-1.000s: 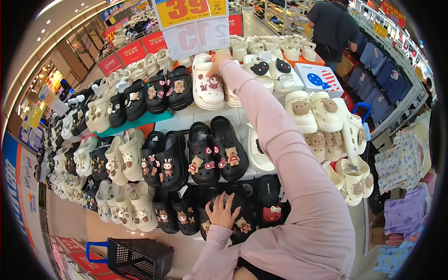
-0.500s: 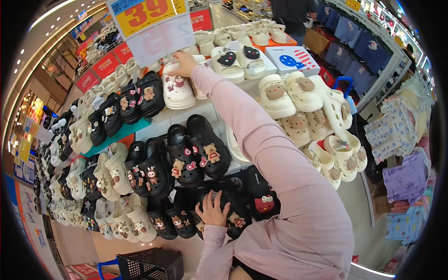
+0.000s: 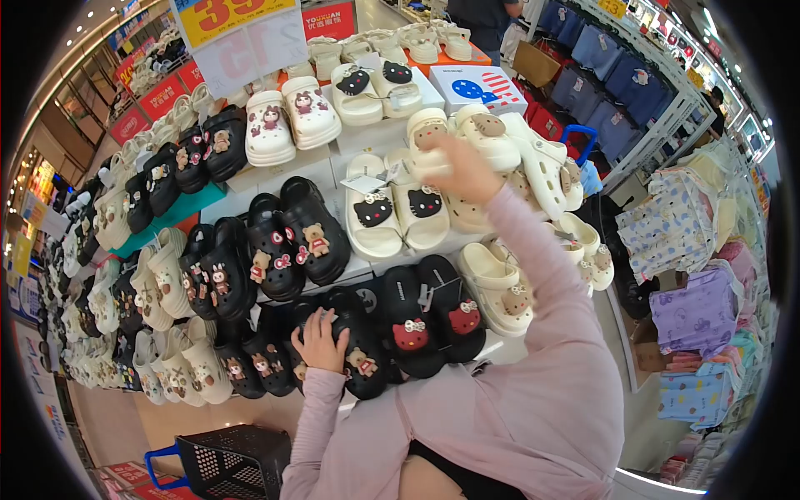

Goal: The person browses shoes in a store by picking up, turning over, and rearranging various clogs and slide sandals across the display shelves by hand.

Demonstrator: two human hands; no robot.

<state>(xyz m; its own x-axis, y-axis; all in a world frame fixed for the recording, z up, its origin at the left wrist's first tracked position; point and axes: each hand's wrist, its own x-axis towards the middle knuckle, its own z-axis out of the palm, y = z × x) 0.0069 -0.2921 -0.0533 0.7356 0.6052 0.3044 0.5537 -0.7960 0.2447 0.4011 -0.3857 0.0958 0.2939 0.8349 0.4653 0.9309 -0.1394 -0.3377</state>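
At the front, the left hand (image 3: 322, 342) lies spread on black clogs (image 3: 364, 333); beside the lower white slides (image 3: 372, 230), the blurred right hand (image 3: 462, 169) overlaps cream clogs (image 3: 487, 127), its grip impossible to tell.

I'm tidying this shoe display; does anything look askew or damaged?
One white clog, just right of the right hand, looks askew: it seems turned to show its holed side, while the cream clogs beside it face forward. I see no clear damage.

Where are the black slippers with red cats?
In the head view, the slippers sit just right of centre, between the black clogs under the left hand and a cream clog.
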